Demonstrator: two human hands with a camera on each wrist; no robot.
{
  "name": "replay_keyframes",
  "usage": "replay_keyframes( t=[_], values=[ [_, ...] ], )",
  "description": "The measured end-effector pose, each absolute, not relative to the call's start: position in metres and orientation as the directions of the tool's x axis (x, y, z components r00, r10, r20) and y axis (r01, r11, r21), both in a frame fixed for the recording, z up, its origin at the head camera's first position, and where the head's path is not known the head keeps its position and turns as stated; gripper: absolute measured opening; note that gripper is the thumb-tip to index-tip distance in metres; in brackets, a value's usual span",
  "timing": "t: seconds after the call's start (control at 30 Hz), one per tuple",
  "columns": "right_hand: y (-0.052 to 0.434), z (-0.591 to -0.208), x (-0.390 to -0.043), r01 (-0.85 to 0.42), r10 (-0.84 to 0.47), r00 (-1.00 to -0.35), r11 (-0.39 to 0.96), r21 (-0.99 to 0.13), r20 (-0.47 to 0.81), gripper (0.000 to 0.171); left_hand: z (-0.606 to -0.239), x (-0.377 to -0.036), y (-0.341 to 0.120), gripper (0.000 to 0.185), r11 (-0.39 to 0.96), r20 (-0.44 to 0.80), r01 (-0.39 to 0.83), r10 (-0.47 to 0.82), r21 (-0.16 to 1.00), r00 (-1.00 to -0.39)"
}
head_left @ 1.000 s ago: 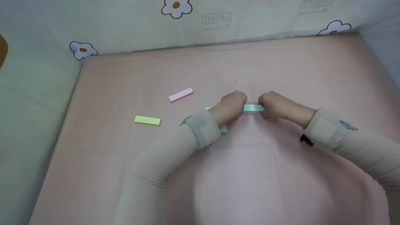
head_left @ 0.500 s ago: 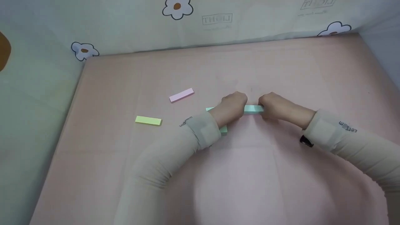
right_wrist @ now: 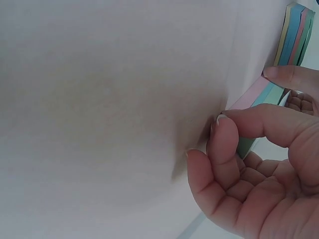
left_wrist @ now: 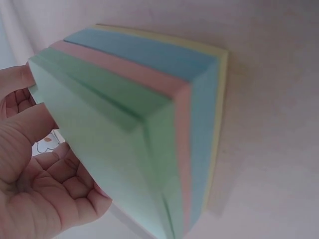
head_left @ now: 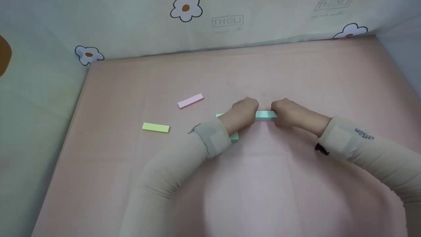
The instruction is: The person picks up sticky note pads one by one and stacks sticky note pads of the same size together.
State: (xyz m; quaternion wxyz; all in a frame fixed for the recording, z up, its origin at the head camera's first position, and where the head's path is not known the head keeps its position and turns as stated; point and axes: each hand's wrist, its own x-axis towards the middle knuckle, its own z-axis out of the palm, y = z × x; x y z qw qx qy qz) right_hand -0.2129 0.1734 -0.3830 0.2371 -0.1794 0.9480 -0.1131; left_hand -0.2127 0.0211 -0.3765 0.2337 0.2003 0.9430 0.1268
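Note:
Between my two hands runs a narrow stack of sticky notes [head_left: 266, 115], pale green on top in the head view. Pink, blue and green layers show along this stack [right_wrist: 251, 97] in the right wrist view. My left hand [head_left: 241, 112] pinches its left end, and my right hand [head_left: 291, 112] pinches the right end with thumb and fingertips. A thicker block of sticky notes [left_wrist: 99, 124], layered green, pink, blue and yellow, looms close in the left wrist view. Most of that block [head_left: 234, 137] is hidden beneath my left wrist in the head view.
Left of my hands, a pink sticky-note strip [head_left: 190, 101] and a yellow strip [head_left: 156, 127] lie apart on the pink-covered table [head_left: 250, 191]. A pale curtain [head_left: 138, 29] with printed flowers stands along the back and left edges.
Both hands keep the same hold on the narrow stack, almost still. The whole head view shifts only very slightly, and the loose strips stay where they were.

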Motion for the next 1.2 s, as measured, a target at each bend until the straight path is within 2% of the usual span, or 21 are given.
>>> replay_keyframes(
  t=[0.57,0.83,1.2],
  values=[
    [0.1727,-0.3857,-0.2127,-0.282,-0.393,-0.831,0.908,-0.311,-0.394,0.027,-0.3788,-0.2131,0.0225,0.018,0.895,-0.382,0.331,0.430,0.298,-0.818],
    [0.1756,-0.3836,-0.2105,-0.309,-0.425,-0.828,0.890,-0.335,-0.367,0.022,-0.3788,-0.2140,0.0229,0.016,0.896,-0.398,0.337,0.433,0.290,-0.809],
    [0.1734,-0.3822,-0.2111,-0.307,-0.412,-0.833,0.900,-0.311,-0.370,0.023,-0.3786,-0.2140,0.0219,0.015,0.892,-0.379,0.340,0.438,0.298,-0.815]
  ],
)
